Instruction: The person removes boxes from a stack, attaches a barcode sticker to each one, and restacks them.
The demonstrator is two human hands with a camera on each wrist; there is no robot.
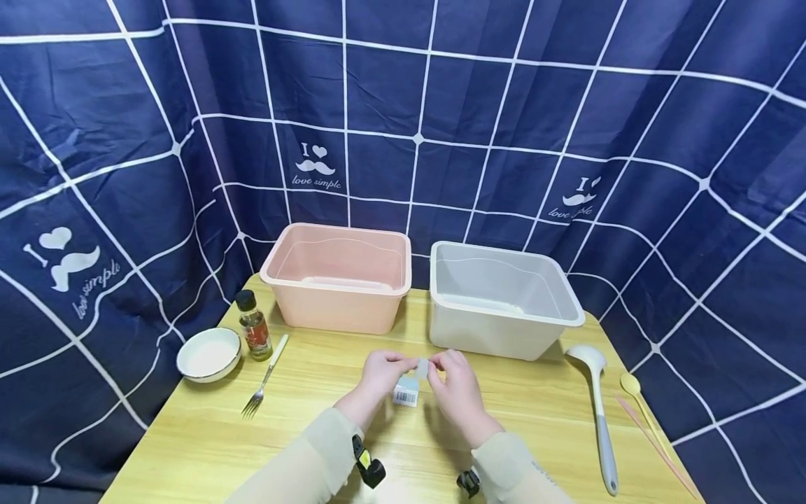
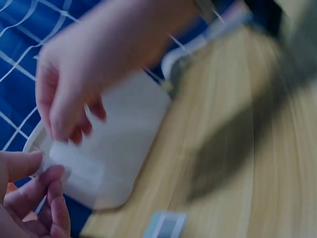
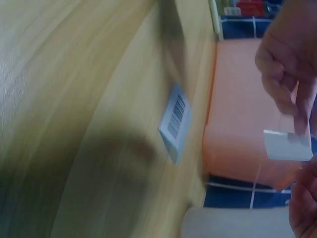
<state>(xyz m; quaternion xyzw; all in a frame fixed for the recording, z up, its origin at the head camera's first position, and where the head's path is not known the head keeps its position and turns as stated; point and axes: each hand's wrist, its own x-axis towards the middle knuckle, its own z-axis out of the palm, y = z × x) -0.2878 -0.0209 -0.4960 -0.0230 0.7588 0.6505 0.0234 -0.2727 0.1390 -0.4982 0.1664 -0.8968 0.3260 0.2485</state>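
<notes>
My left hand (image 1: 382,369) and right hand (image 1: 456,386) pinch the slip (image 3: 285,148) at opposite ends | slip: above the table (image 1: 302,381), near the box (image 1: 406,397) (barcode showing) | risk, I judge: uneven pulling could crease or tear it.

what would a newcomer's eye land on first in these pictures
Probably the navy curtain with its white grid, filling the background. In front of it, the pink bin stands left of the pale grey bin on the wooden table. Nearer, the left hand and right hand pinch a thin whitish piece above a small barcoded box.
</notes>
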